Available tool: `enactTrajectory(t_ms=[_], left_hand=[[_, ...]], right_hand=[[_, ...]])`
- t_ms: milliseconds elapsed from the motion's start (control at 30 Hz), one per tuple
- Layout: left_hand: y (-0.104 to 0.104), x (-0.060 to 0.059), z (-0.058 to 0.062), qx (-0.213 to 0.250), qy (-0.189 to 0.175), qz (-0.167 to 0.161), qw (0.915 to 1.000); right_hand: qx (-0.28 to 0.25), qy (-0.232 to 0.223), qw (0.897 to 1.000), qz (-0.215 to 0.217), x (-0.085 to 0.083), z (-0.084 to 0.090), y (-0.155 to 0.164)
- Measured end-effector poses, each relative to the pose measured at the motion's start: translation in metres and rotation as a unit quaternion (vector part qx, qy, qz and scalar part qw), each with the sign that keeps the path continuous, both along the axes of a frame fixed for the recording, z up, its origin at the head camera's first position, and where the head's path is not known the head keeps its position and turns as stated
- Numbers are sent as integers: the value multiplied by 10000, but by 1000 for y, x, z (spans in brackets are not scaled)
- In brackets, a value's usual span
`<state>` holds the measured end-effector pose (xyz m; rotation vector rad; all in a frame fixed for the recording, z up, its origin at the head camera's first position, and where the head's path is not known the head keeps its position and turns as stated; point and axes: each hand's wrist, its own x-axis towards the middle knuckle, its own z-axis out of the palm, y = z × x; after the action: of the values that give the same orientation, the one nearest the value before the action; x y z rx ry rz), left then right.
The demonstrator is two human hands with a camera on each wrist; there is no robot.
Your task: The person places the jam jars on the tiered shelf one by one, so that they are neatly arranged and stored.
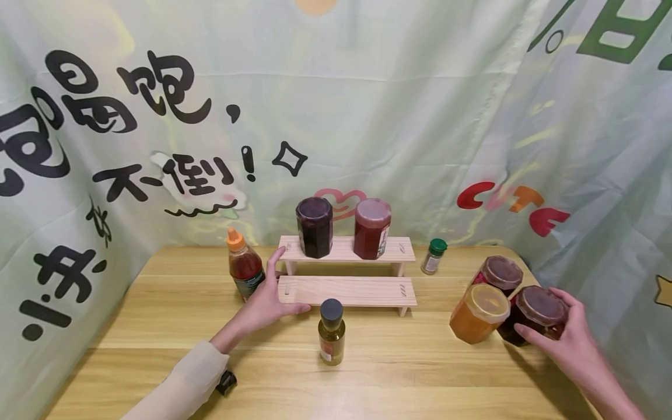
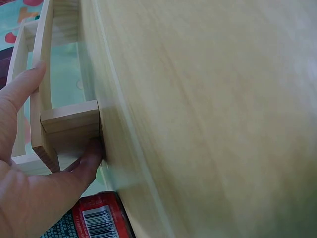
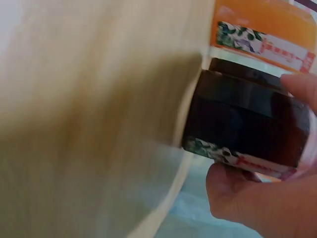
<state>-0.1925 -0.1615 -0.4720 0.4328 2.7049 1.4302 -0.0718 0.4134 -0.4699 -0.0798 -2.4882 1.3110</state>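
My left hand (image 1: 266, 302) grips the left end of a two-step wooden rack (image 1: 346, 290). In the left wrist view, fingers (image 2: 89, 161) lie against the end leg and another digit reaches over the board's edge. At the right side of the table, my right hand (image 1: 574, 332) holds a dark jam jar (image 1: 541, 306) around its sides. The right wrist view shows the dark jar (image 3: 242, 114) between thumb and fingers, a floral label on it. Close beside it stand an orange jam jar (image 1: 479, 312) and a reddish jar (image 1: 501, 273).
A dark jar (image 1: 315, 227) and a red jar (image 1: 373, 228) stand on the rack's upper step. A squeeze bottle (image 1: 245, 262) is left of the rack, a black-capped bottle (image 1: 332, 335) in front, a green-capped shaker (image 1: 434, 256) to its right. A curtain (image 1: 420, 116) hangs behind.
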Motion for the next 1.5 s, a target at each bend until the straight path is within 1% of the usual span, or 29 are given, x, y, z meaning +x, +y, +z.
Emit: enactTrajectory(t_ms=[133,300,400,500,733,867,967,1033,1133,1200,1367,1500], left_hand=[[-1,0,0,25,15,-14,10000],[-2,1,0,42,41,-34,10000],[-1,0,0,60,46,-32,10000],[-1,0,0,60,80,-59,9999],[-1,0,0,6,118,-57,9999],[-1,1,1,32,88,-61,9999],[-1,0,-1,42,94,-73,9999],[-1,-1,-1,53,106,-73,9999],[0,-2,-2,76,126,-87,9999],[0,-2,-2,85,133,-90,9998],[0,-1,-2,82,148,-101,9998],[-1,-1,-1,71,133,-79,9999]], right_hand=[[-21,-110,9998,-178,-3,-2,-5],[92,25,9991,-417,-2,-2,-9],[299,60,9975,-644,0,-1,-10],[367,44,9962,-787,4,1,-9],[460,-210,9938,-989,13,10,-8],[522,-321,9892,-1330,15,24,-13],[601,-229,9861,-1529,16,37,-14],[580,-77,9860,-1561,19,45,-14],[566,172,9875,-1461,22,56,-14],[587,233,9878,-1423,25,63,-14],[636,147,9871,-1463,25,82,-18],[594,96,9865,-1523,24,93,-25]])
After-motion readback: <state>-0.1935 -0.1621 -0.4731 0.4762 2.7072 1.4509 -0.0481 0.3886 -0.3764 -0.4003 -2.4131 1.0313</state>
